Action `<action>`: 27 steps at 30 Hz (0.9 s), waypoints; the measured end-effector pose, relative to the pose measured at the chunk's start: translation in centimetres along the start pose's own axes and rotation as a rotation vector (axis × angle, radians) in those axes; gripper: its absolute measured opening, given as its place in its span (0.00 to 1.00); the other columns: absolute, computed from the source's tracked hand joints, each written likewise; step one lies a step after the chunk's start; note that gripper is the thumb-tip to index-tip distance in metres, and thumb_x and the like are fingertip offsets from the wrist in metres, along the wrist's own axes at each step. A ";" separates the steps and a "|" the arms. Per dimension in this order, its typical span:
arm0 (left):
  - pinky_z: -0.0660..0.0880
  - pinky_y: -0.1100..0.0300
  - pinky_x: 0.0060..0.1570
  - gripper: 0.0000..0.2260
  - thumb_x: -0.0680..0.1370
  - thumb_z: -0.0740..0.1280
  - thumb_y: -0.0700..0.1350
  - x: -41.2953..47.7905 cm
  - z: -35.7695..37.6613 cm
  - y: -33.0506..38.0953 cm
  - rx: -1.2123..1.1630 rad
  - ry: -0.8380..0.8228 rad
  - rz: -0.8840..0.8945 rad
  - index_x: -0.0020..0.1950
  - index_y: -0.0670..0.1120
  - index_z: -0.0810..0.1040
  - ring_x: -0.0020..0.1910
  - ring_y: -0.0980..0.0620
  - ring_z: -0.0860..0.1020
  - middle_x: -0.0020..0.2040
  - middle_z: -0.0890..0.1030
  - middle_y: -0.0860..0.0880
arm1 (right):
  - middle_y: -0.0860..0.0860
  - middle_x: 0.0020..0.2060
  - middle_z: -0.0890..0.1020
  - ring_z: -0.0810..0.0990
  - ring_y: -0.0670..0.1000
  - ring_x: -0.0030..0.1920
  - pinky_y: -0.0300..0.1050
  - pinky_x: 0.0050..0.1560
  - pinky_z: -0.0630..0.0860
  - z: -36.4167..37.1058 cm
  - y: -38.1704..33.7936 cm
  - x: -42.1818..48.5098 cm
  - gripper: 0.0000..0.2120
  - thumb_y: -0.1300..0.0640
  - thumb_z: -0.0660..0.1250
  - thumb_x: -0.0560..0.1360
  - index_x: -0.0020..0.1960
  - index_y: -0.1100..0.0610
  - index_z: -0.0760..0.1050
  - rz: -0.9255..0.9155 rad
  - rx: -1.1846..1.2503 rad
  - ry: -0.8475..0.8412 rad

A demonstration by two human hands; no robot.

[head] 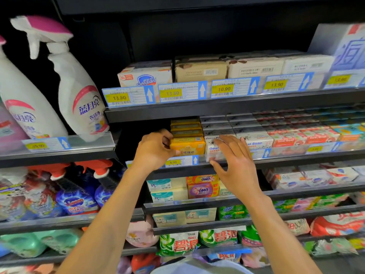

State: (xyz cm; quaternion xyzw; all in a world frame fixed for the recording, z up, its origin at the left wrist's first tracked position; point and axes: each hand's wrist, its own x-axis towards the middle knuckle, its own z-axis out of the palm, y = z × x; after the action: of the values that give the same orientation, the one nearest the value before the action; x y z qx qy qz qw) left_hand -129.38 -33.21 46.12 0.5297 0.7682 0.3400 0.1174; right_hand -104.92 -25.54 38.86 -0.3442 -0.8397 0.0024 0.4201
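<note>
Two hands are up at the shelf [296, 159]. Your left hand [156, 149] curls round the left end of the yellow box [188, 147], thumb on its front. Your right hand [235, 165] is spread and holds nothing, just right of that box, in front of the goat soap [210, 148]. The left is nearer. The box sits at the shelf's front lip, long axis left to right, printed face toward you. Behind it, more yellow boxes [185, 127] file straight back, so any pull likely comes toward you.

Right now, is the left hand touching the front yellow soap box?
Touching. The head view shows the left hand with thumb and fingers pinching the left end of the yellow soap box.
</note>
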 end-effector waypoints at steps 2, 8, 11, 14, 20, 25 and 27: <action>0.81 0.52 0.57 0.20 0.69 0.83 0.51 -0.1 0.0 0.1 -0.005 0.007 -0.008 0.56 0.53 0.79 0.48 0.54 0.82 0.45 0.81 0.57 | 0.51 0.71 0.76 0.71 0.54 0.75 0.55 0.82 0.57 0.0 0.0 0.0 0.26 0.52 0.75 0.77 0.73 0.54 0.75 0.000 0.001 -0.001; 0.82 0.52 0.56 0.21 0.68 0.83 0.50 0.0 0.2 0.3 0.003 0.018 -0.068 0.56 0.51 0.79 0.48 0.53 0.82 0.48 0.82 0.54 | 0.51 0.71 0.76 0.71 0.54 0.75 0.58 0.81 0.59 0.1 -0.1 0.0 0.26 0.53 0.76 0.76 0.72 0.55 0.76 0.005 0.009 0.016; 0.82 0.52 0.53 0.22 0.69 0.83 0.50 0.2 0.0 0.6 0.008 0.017 -0.088 0.56 0.49 0.75 0.47 0.52 0.82 0.46 0.81 0.53 | 0.51 0.71 0.76 0.71 0.54 0.75 0.57 0.82 0.58 0.0 -0.2 0.1 0.26 0.53 0.76 0.76 0.72 0.55 0.75 0.019 0.004 0.002; 0.82 0.52 0.52 0.27 0.69 0.82 0.51 0.3 -0.3 0.8 0.047 -0.033 -0.062 0.62 0.51 0.73 0.47 0.52 0.82 0.46 0.80 0.55 | 0.51 0.71 0.76 0.71 0.54 0.75 0.57 0.82 0.58 0.0 -0.3 0.1 0.27 0.53 0.76 0.76 0.73 0.55 0.75 0.028 -0.006 -0.013; 0.80 0.57 0.48 0.26 0.71 0.81 0.52 0.2 -0.2 1.2 0.023 -0.053 -0.062 0.64 0.53 0.73 0.47 0.53 0.82 0.46 0.78 0.57 | 0.51 0.73 0.75 0.68 0.55 0.78 0.58 0.82 0.57 -0.3 -0.9 0.2 0.27 0.54 0.75 0.76 0.74 0.55 0.74 0.049 -0.048 -0.044; 0.78 0.51 0.60 0.24 0.75 0.75 0.56 -0.4 -0.4 0.3 0.079 -0.053 -0.045 0.70 0.55 0.74 0.60 0.50 0.80 0.60 0.82 0.53 | 0.54 0.79 0.67 0.59 0.56 0.82 0.61 0.82 0.57 -1.4 -1.6 -0.1 0.32 0.52 0.74 0.78 0.78 0.54 0.68 0.081 -0.108 -0.138; 0.75 0.50 0.64 0.25 0.78 0.72 0.56 -2.0 -0.6 0.3 0.075 0.030 -0.015 0.73 0.52 0.73 0.67 0.46 0.75 0.67 0.78 0.49 | 0.55 0.81 0.62 0.56 0.57 0.83 0.62 0.82 0.56 -2.1 -2.1 -0.7 0.33 0.51 0.73 0.78 0.80 0.54 0.66 0.102 -0.146 -0.138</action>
State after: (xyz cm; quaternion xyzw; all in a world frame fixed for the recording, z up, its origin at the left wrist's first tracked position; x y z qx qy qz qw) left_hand -128.66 -35.15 46.42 0.5227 0.7861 0.3179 0.0885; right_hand -104.36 -28.13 40.31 -0.4151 -0.8460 -0.0139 0.3344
